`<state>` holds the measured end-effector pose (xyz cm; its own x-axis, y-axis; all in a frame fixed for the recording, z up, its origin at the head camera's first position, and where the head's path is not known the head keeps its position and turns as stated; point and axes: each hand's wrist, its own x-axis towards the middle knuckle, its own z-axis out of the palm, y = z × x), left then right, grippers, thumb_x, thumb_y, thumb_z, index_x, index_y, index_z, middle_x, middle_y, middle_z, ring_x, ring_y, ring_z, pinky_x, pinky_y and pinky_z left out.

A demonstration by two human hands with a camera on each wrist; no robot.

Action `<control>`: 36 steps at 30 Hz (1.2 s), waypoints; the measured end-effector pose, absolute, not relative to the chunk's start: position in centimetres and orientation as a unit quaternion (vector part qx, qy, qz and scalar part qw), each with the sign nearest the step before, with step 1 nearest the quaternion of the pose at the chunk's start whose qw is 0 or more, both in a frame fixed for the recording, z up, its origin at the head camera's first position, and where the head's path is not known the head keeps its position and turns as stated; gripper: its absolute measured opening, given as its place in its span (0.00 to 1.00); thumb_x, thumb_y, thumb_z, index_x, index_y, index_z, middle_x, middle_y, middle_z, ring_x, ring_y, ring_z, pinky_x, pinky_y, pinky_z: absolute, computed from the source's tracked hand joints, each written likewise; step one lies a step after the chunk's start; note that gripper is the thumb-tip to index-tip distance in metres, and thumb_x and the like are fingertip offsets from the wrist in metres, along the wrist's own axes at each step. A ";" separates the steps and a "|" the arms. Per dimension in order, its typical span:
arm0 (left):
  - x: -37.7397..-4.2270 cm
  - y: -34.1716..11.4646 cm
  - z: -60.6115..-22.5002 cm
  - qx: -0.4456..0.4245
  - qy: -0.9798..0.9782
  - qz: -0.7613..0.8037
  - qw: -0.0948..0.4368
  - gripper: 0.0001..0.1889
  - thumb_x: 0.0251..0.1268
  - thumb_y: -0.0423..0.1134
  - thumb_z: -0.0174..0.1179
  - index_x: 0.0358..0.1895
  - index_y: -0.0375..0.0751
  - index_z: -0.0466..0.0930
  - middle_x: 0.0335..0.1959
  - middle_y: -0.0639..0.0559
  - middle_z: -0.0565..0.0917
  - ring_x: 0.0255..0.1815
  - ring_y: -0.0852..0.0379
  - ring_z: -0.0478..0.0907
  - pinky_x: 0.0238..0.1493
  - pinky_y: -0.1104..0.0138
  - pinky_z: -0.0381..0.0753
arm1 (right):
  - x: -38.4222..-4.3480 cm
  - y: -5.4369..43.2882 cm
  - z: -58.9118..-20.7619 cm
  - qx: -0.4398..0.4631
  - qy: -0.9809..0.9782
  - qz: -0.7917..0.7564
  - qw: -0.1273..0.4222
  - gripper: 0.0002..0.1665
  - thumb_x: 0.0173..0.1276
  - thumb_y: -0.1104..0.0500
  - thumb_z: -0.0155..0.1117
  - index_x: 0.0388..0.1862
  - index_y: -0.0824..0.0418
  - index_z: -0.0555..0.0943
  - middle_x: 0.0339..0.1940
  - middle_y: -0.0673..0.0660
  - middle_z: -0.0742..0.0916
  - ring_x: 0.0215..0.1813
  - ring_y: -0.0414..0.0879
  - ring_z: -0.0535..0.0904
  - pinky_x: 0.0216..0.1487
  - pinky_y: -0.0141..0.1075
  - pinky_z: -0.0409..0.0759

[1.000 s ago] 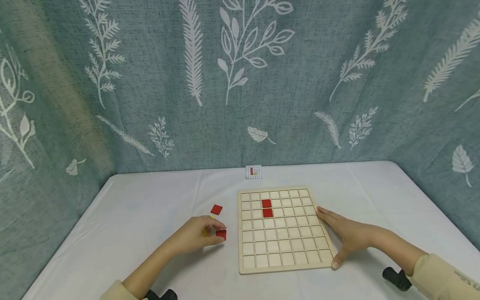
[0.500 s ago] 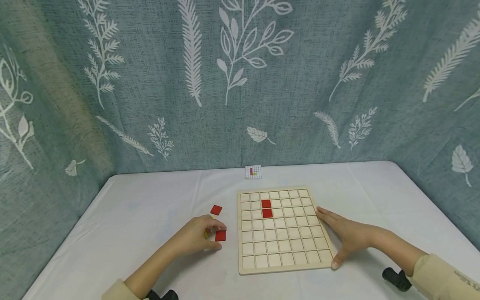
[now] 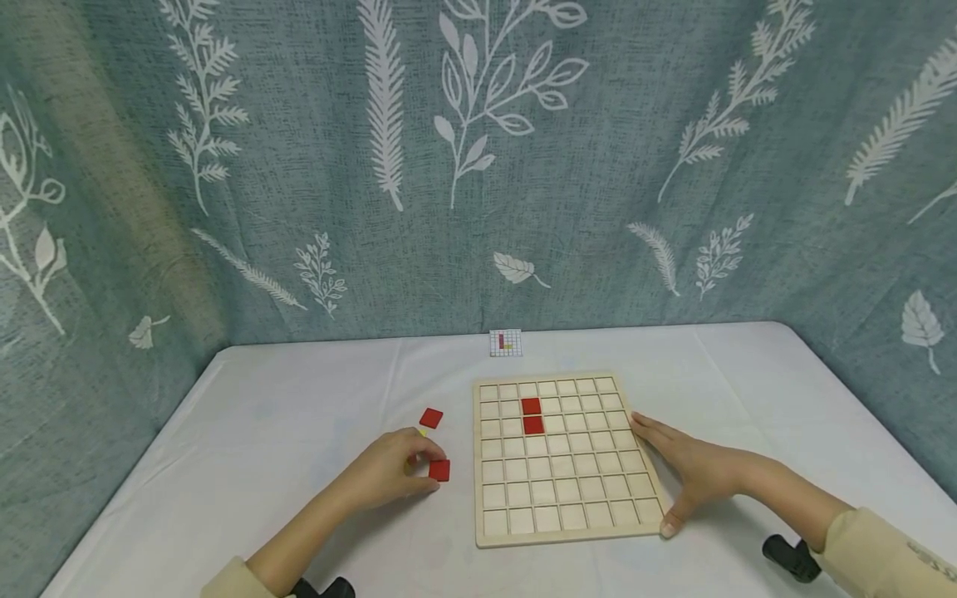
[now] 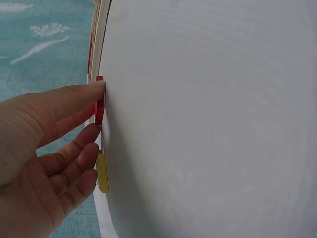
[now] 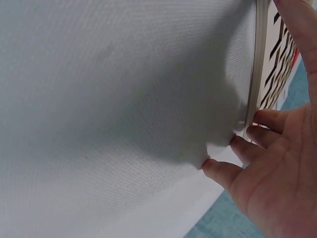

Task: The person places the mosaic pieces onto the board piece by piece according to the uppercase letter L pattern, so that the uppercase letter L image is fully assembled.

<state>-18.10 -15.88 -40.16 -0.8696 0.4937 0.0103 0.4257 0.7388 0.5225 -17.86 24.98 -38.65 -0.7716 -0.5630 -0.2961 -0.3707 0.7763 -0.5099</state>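
Observation:
In the head view my left hand (image 3: 396,467) is left of the wooden grid board (image 3: 562,470), thumb and index finger at opposite edges of a red square tile (image 3: 439,471). The left wrist view shows thumb and index finger pinching this red tile (image 4: 99,106), seen nearly edge-on close over the cloth. Below it, a yellow tile (image 4: 102,173) lies by the other fingertips, mostly hidden by the hand in the head view. My right hand (image 3: 694,471) rests spread along the board's right edge, thumb at the near corner. Two red tiles (image 3: 532,424) sit one above the other in the grid.
Another red tile (image 3: 431,418) lies on the white cloth (image 3: 314,399) beyond my left hand. A small card (image 3: 506,343) with a printed grid pattern stands at the table's back edge. Behind it hangs a blue-green leaf-patterned curtain (image 3: 314,149).
The red tile at my left hand, tilted up earlier, now shows flatter and slightly further left. The left fingers have drawn back a little. My right hand and the board stay put.

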 end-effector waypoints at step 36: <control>-18.3 -16.6 -40.0 0.196 0.904 0.372 0.080 0.12 0.43 0.42 0.72 0.34 0.49 0.83 0.27 0.56 0.79 0.27 0.60 0.71 0.29 0.71 0.72 | -17.9 25.1 -39.0 -0.263 0.915 -0.211 0.222 0.79 0.30 0.36 0.76 0.71 0.73 0.43 0.73 0.70 0.45 0.72 0.68 0.43 0.65 0.60 0.52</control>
